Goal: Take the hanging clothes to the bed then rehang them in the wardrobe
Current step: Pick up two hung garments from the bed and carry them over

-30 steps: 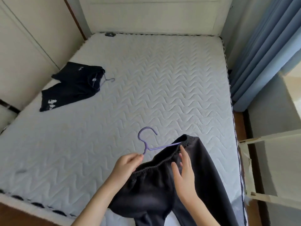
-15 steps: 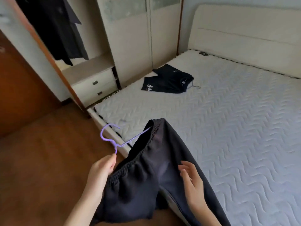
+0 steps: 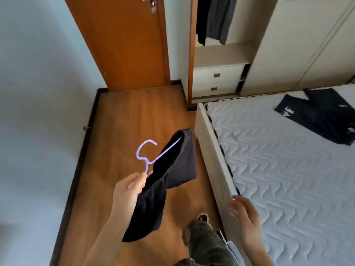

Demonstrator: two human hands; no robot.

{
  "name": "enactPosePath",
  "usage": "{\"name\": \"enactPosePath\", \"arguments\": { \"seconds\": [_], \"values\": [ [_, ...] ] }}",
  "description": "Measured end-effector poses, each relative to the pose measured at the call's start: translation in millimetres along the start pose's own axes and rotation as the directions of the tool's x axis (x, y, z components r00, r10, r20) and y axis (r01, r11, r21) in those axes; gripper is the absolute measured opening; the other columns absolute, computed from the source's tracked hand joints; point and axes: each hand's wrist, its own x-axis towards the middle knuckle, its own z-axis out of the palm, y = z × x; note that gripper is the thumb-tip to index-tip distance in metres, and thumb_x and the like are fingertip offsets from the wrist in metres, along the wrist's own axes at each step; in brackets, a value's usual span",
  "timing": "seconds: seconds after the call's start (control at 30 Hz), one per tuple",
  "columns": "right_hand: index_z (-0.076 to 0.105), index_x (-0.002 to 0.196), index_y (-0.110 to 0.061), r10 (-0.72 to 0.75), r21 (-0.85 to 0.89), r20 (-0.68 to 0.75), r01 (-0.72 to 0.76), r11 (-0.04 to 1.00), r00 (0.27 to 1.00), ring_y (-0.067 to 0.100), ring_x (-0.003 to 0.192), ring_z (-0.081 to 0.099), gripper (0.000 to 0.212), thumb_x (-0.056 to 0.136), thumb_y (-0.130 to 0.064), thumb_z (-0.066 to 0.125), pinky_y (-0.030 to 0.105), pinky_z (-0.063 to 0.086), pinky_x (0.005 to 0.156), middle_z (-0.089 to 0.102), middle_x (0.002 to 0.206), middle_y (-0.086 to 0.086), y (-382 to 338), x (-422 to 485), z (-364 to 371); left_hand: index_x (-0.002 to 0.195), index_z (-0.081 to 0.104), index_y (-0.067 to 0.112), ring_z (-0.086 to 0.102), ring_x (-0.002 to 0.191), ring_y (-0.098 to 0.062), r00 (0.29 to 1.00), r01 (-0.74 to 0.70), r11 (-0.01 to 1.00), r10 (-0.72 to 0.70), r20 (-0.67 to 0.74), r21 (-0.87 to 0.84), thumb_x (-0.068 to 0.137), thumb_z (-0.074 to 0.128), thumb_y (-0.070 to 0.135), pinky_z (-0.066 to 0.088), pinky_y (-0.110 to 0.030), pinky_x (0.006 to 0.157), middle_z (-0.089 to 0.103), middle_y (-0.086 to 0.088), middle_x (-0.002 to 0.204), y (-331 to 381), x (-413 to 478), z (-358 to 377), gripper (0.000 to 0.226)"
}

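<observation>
Left hand (image 3: 128, 189) raised over the wooden floor (image 3: 124, 121), thumb and fingers pinched round the lower neck of the purple hanger (image 3: 147, 167), hook uppermost and open to the right. On that hanger, the black garment (image 3: 182, 164): one hanger arm run inside the far end of the elastic waistband, the near end of the waistband bunched against the gripping fingers, the rest of the cloth hanging below the hand and clear of the floor. Garment wholly beside the bed, not on it, between the left wall and the pale bed frame (image 3: 209, 150). Right hand (image 3: 244, 219) motion-blurred above the near edge of the bed, fingers spread and relaxed, nothing in its grasp, apart from the garment. On the quilted mattress (image 3: 288, 179), towards its far right part, dark shorts (image 3: 322, 116) with white print, laid flat. Beyond the foot of the bed, the wardrobe (image 3: 221, 54) with its left section open: dark clothes (image 3: 215, 16) hanging in the top, a bare shelf under them, two drawers (image 3: 217, 74) lower down. Left of the wardrobe, a brown door (image 3: 130, 45) with a metal handle near the top edge of the view. At the bottom edge, a grey trouser leg (image 3: 205, 239) and a shoe (image 3: 202, 217) on the floor, just beside the bed frame.
</observation>
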Motion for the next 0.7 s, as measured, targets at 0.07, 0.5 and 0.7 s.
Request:
{"name": "enactPosePath", "arguments": {
  "seconds": [0.07, 0.5, 0.7],
  "values": [
    [0.072, 0.082, -0.024, 0.003, 0.012, 0.063, -0.004, 1.0, 0.998, 0.025, 0.092, 0.067, 0.027, 0.092, -0.007, 0.053, 0.04, 0.053, 0.088, 0.071, 0.09, 0.003, -8.2, 36.6, 25.5, 0.063, 0.027, 0.008, 0.023, 0.061, -0.021, 0.999, 0.001, 1.0, 0.001, -0.052, 0.028, 0.092, 0.055, 0.021, 0.021, -0.032, 0.062, 0.023, -0.013, 0.065, -5.7, 25.3, -6.2, 0.042],
    [0.068, 0.108, -0.006, 0.031, -0.051, 0.363, -0.014, 0.999, 0.931, 0.026, 0.095, 0.069, 0.028, 0.1, -0.009, 0.041, 0.039, 0.055, 0.087, 0.073, 0.099, 0.012, -120.3, 309.2, 182.2, 0.057, 0.051, 0.004, 0.043, 0.049, -0.013, 0.885, 0.087, 0.996, -0.061, -0.461, 0.034, 0.091, 0.06, 0.022, 0.033, -0.027, 0.057, 0.043, -0.001, 0.045, 36.0, 204.8, -19.1, 0.04],
    [0.069, 0.102, -0.005, 0.047, 0.009, 0.291, -0.051, 0.999, 0.956, 0.027, 0.091, 0.07, 0.028, 0.099, -0.005, 0.042, 0.037, 0.055, 0.084, 0.073, 0.094, 0.013, -158.6, 396.4, 240.9, 0.059, 0.058, 0.005, 0.044, 0.055, -0.021, 0.894, 0.097, 0.994, -0.065, -0.444, 0.049, 0.091, 0.06, 0.016, 0.034, -0.029, 0.06, 0.047, 0.0, 0.047, 55.5, 328.0, -28.3, 0.034]
  ]
}}
